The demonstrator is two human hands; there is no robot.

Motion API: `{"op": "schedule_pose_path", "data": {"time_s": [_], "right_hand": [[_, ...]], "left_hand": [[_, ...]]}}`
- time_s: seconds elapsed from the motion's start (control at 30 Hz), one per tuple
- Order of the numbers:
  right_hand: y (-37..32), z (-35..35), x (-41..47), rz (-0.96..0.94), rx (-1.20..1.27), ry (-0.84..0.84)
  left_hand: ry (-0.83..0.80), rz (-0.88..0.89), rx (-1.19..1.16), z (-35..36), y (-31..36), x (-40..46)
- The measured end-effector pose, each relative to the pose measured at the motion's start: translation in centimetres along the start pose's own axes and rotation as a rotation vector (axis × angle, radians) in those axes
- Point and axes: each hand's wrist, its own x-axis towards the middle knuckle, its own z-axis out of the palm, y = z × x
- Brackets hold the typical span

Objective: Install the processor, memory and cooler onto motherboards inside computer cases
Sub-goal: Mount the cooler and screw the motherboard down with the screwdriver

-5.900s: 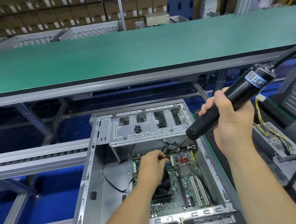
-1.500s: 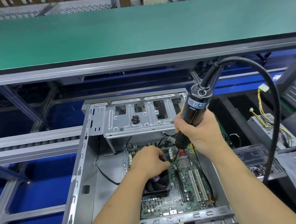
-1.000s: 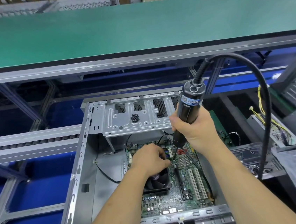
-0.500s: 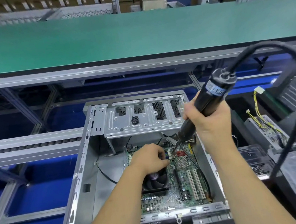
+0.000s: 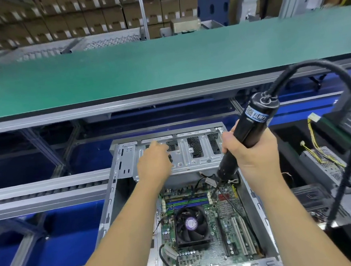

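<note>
Cooler sits on the motherboard inside the open case, lower centre. Above it, right hand grips an electric screwdriver, tip down toward the board, probably for cooler screws. Farther up, left hand reaches fingers onto the drive bracket, likely for a screw; whether it grasps anything cannot be told.

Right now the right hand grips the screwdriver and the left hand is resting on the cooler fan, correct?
Not quite. The head view shows the left hand up at the drive cage, not on the fan, which sits uncovered. The right hand does grip the screwdriver.
</note>
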Motion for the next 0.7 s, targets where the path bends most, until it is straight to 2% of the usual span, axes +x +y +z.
{"op": "schedule_pose_path", "data": {"time_s": [0.23,0.5,0.7], "right_hand": [[-0.3,-0.6,0.3,-0.021,-0.009,0.011],[-0.2,-1.2,0.4,0.000,0.000,0.044],[-0.3,-1.3,0.3,0.000,0.008,0.044]], "left_hand": [[-0.094,0.098,0.118,-1.0,0.2,1.2],[-0.055,0.163,0.190,-0.9,0.1,1.4],[0.003,0.135,0.083,0.0,-0.6,1.1]]}}
